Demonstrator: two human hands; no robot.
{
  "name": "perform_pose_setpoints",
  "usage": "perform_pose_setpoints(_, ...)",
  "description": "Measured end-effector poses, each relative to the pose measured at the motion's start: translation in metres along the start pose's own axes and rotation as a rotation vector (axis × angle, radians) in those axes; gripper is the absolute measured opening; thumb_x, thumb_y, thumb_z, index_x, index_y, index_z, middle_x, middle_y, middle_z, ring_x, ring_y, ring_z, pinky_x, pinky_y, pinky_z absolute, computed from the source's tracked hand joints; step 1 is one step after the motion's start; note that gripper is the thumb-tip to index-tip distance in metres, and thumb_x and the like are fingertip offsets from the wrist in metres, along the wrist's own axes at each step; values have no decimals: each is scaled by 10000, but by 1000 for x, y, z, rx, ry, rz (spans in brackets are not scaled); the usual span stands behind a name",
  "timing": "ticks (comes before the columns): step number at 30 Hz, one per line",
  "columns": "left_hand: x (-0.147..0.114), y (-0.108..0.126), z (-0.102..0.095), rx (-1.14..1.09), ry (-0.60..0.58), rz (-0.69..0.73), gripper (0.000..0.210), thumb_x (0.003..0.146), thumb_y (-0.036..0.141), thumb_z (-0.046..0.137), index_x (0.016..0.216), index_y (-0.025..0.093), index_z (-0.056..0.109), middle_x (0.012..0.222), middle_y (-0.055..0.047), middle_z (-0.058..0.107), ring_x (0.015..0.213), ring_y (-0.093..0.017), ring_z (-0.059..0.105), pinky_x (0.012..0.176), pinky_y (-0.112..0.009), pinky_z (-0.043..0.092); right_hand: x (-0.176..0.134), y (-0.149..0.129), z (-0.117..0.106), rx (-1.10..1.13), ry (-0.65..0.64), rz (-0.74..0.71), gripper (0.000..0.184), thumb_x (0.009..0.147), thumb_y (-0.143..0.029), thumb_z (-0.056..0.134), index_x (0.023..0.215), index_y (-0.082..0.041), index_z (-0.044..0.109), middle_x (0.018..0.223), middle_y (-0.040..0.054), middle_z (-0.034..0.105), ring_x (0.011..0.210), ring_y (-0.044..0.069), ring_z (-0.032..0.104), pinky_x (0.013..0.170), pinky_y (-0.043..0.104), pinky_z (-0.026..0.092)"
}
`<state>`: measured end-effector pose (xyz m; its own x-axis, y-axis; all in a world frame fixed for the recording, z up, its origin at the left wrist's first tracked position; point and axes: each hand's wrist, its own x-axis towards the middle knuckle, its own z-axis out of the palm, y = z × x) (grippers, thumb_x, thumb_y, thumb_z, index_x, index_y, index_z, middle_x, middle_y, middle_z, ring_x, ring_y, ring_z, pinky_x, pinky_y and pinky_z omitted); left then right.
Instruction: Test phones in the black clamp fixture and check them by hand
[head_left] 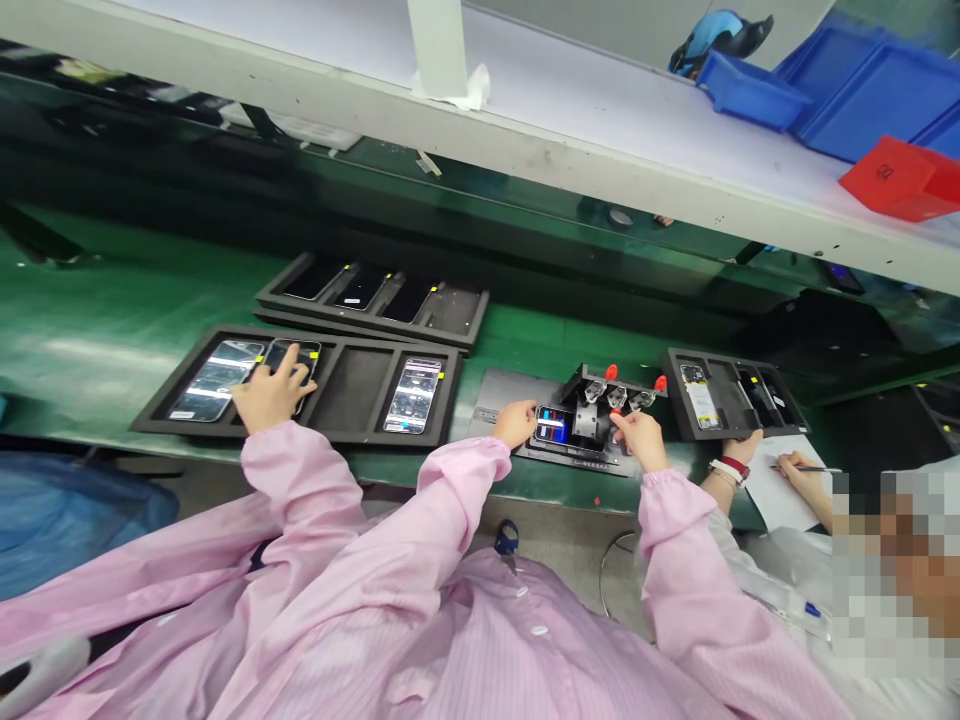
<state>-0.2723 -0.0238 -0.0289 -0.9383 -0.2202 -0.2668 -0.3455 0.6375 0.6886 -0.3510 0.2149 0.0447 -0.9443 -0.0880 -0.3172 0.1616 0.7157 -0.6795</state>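
Observation:
A lit phone (553, 424) lies in a black test fixture (583, 384), its right part covered by a dark block. My left hand (515, 425) is closed at the phone's left end, fingers pressed on its edge. My right hand (640, 440) pinches a red-tipped clamp lever (615, 412) at the front of the fixture, its fingers partly covering it. Two more red clamp knobs (611, 372) stand up behind. Beneath the fixture is a dark metal base plate (491, 395).
At left, a co-worker's hand (274, 395) touches a phone in a black foam tray (352, 395); another tray (457, 310) lies behind. To the right, a person writes on paper (784, 490) beside a third tray (679, 400). A white shelf edge (540, 150) crosses above the bench.

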Motion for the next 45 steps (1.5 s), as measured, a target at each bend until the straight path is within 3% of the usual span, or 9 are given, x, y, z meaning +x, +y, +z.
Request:
perform_pose_setpoints(5, 9, -1, 4, -73, -21, -106, 424, 767, 159, 529, 1186, 154, 596, 977, -22, 687, 938, -167, 609, 822, -248, 446, 8, 4, 8, 7, 81, -15, 478, 679, -634, 615, 583, -176, 519, 544, 67, 606, 430, 134, 469, 424, 270, 314)
perform_pose_setpoints(10, 16, 5, 5, -73, -12, -224, 388, 779, 361, 616, 1113, 164, 594, 997, -43, 680, 921, -181, 620, 809, -266, 442, -15, 20, 18, 2, 77, -87, 529, 746, -684, 506, 618, -171, 528, 597, 86, 634, 527, 159, 545, 518, 276, 363)
perform_pose_setpoints(13, 23, 10, 7, -54, 6, -310, 380, 760, 451, 630, 1025, 179, 603, 1030, -56, 676, 965, -213, 614, 835, -298, 436, -36, 37, 39, -25, -96, -59, 471, 811, -604, 474, 625, -174, 521, 622, 66, 645, 534, 142, 533, 550, 264, 373)
perform_pose_setpoints(16, 27, 14, 8, -26, 10, -351, 371, 711, 422, 671, 986, 184, 597, 1037, -61, 674, 1000, -248, 604, 871, -336, 422, -52, 59, 63, -42, -301, 4, 346, 826, -451, 525, 620, -174, 523, 570, 34, 635, 507, 124, 515, 555, 239, 371)
perform_pose_setpoints(21, 26, 16, 8, -32, 19, -358, 337, 759, 457, 599, 979, 201, 598, 1045, -48, 676, 1008, -246, 604, 877, -349, 417, -61, 97, 90, -14, -396, 139, 336, 852, -381, 491, 601, -162, 534, 500, 32, 615, 378, 96, 422, 465, 225, 328)
perform_pose_setpoints(27, 21, 13, 9, -88, 29, -355, 313, 776, 383, 569, 1031, 206, 615, 1062, -36, 680, 1020, -225, 604, 869, -324, 421, -58, 121, 102, 68, -368, 198, 378, 861, -423, 468, 609, -152, 543, 481, 36, 604, 371, 80, 406, 421, 199, 297)
perform_pose_setpoints(38, 1, -2, 12, -132, 58, -179, 307, 741, 108, 562, 1020, 206, 640, 1012, 12, 687, 968, -134, 609, 900, -236, 417, -59, 124, 107, 105, -299, 207, 389, 829, -459, 495, 582, -161, 541, 468, 42, 601, 339, 86, 387, 401, 215, 296)
perform_pose_setpoints(45, -3, -8, 8, -27, 107, -187, 167, 781, 138, 629, 899, 239, 690, 993, -19, 688, 1010, -200, 578, 924, -311, 397, -59, 124, 107, 86, -296, 194, 399, 825, -474, 489, 579, -164, 540, 474, 43, 605, 346, 88, 397, 424, 217, 322)
